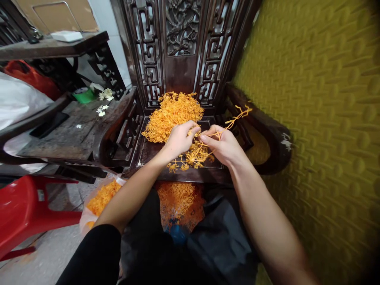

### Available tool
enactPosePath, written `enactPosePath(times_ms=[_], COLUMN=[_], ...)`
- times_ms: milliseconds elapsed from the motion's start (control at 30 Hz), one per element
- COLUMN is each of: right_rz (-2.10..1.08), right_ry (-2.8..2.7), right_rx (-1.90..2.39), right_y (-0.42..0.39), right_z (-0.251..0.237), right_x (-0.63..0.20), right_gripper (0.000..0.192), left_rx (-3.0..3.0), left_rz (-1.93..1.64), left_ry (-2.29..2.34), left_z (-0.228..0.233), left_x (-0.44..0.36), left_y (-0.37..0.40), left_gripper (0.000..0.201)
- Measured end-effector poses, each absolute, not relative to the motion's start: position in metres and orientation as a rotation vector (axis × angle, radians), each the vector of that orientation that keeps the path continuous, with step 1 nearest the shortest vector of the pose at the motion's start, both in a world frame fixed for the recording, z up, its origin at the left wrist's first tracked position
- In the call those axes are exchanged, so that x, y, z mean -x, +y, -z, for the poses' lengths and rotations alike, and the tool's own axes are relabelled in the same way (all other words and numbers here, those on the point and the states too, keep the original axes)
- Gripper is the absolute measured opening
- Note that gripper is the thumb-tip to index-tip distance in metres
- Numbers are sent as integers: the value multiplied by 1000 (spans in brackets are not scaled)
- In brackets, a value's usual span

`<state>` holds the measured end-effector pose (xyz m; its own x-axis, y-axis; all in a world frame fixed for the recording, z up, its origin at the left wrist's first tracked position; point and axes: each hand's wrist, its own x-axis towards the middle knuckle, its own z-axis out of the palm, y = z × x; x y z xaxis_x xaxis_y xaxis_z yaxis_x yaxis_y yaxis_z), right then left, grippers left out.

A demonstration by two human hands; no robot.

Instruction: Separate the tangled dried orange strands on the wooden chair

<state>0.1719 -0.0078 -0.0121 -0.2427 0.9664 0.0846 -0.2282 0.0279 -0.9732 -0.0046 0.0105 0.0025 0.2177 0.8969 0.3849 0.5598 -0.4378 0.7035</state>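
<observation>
A big heap of orange, thin branching plastic-looking pieces (175,113) lies on the seat of a carved dark wooden chair (181,73). In front of it, my right hand (222,142) is closed around an orange branching stem (237,117), whose forked end sticks out up and to the right. My left hand (181,137) is closed too, fingertips pinching at the orange strands close to the right thumb; exactly what they grip is partly hidden. Beneath both hands, flower-like orange sprigs (194,156) spread over the front of the seat.
More orange pieces fill a bag (181,198) between my legs and a pale bag (102,198) on the floor at left. A red plastic stool (26,213) stands beside it. Another wooden chair (65,138) holds a green tape roll (84,95) and white flower pieces (102,110). A yellow textured surface (320,118) rises at right.
</observation>
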Motion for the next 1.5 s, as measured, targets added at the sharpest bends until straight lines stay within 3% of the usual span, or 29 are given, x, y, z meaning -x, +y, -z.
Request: enactPosePath(times_ms=[167,333,567,767,867,1000,1067,1300,1400,1500], right_rz=[-1512,-1403,-1355,-1124,-1197,-1312,-1380,-1357,-1269,-1223], right_ry=[-1256,-1102,-1133,-1307,-1209,-1002,-924,-961,-1018,-1041], right_rx=[838,888,872,1095,1172,1048,947,812,814,786], right_y=[-17,-4,-9,-9,-6,-2,1,0,-5,-10], right_z=[8,16,17,25,27,26,25,23,22,21], right_x=[-192,-206,-196,-194,-193,-192,-194,-190,-182,-174], right_gripper=[41,41,53,39,31,33,32,31,32,34], left_rx=[-1276,-822,-501,-580,-633,-754,-799,-1197,-1479,-1826], left_rz=[-1418,-1213,-1083,-1118,-1133,-1161,-1128,-1070,-1236,-1166], left_ry=[1409,874,856,773,801,912,953,1061,1203,1286], left_z=[-4,-1,1,1,-4,-9,-7,-2,-9,-14], left_x=[47,53,44,54,59,58,52,31,30,28], left_y=[43,39,38,43,40,36,32,13,8,2], left_gripper=[16,19,18,35,13,49,56,35,34,35])
